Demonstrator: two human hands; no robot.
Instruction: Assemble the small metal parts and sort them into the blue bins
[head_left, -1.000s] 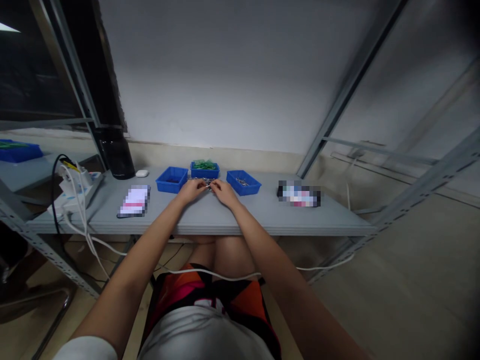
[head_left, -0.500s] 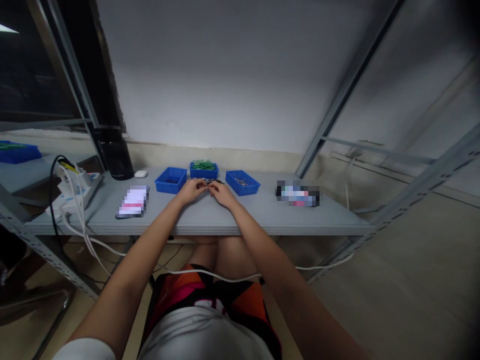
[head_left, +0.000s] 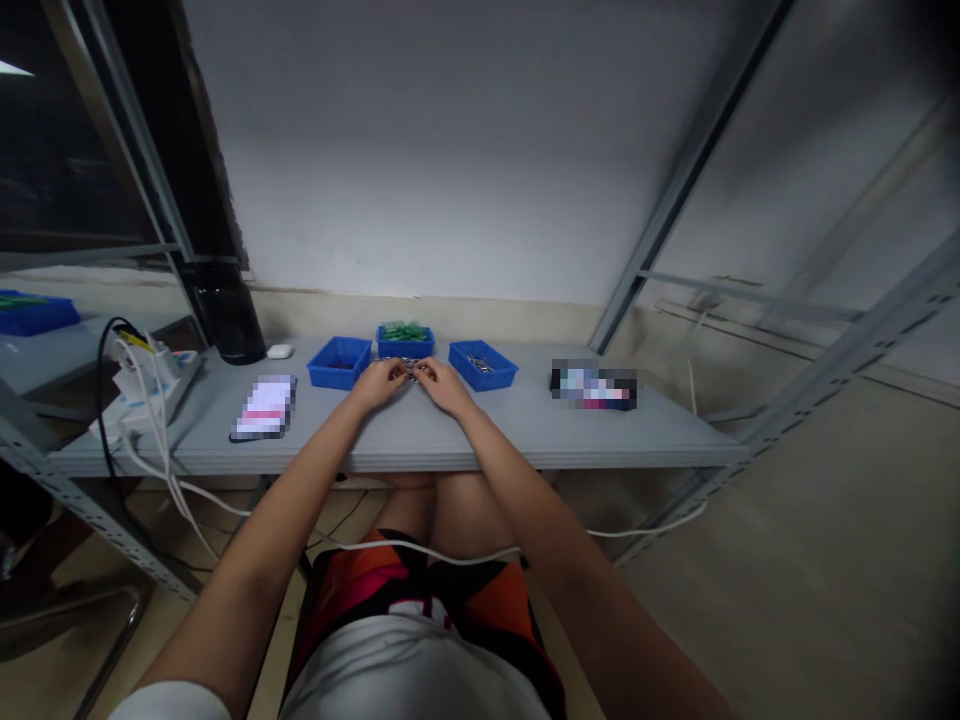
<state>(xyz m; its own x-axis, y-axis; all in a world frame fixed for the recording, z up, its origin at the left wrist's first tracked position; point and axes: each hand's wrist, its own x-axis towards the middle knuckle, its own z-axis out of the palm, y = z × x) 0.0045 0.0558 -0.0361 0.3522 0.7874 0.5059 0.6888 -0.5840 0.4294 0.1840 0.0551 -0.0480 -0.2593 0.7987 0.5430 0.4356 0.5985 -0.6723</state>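
Note:
My left hand (head_left: 380,380) and my right hand (head_left: 442,385) almost meet over the shelf top, fingers curled into pinches. What they hold is too small to make out. Small shiny metal pieces (head_left: 409,367) lie on the surface between and behind the fingertips. Just beyond them stands a blue bin (head_left: 405,349) heaped with green pieces (head_left: 406,331). To the left of my left hand is a second blue bin (head_left: 340,375) with a few dark items inside. A third blue bin (head_left: 489,380), beside my right hand, contains small metal parts (head_left: 478,363).
On the left lie a blurred-out phone (head_left: 264,407), a white earbud case (head_left: 280,351), a black bottle (head_left: 229,312) and a power strip (head_left: 161,395) with cables. At right rests another blurred item (head_left: 592,385). Metal shelf posts (head_left: 686,180) flank the grey surface (head_left: 420,435).
My hands have shifted slightly at the fingertips, and more of the metal pieces between them shows. The whole view has moved a little. The bins stay in place.

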